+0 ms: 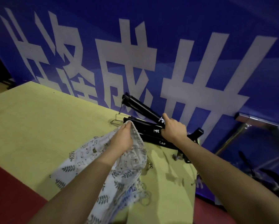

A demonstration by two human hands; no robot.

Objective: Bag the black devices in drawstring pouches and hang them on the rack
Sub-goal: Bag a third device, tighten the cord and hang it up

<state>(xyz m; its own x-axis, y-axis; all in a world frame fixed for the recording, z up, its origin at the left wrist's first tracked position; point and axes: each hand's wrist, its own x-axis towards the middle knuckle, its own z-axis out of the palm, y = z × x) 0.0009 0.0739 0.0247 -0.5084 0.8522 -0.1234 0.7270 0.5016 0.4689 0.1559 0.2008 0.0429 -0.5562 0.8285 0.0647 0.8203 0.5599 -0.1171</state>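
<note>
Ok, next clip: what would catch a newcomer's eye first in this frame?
Probably the blue banner with huge white characters, filling the background behind the yellow table. Next, the two hands at the centre: the left hand holds the rim of a leaf-print pouch, while the right hand grips one of the black devices piled by the banner.

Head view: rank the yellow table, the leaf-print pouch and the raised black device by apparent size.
1. Yellow table
2. Leaf-print pouch
3. Raised black device, partly covered by the right hand; it lies farther back, so true size is unsure.
</note>
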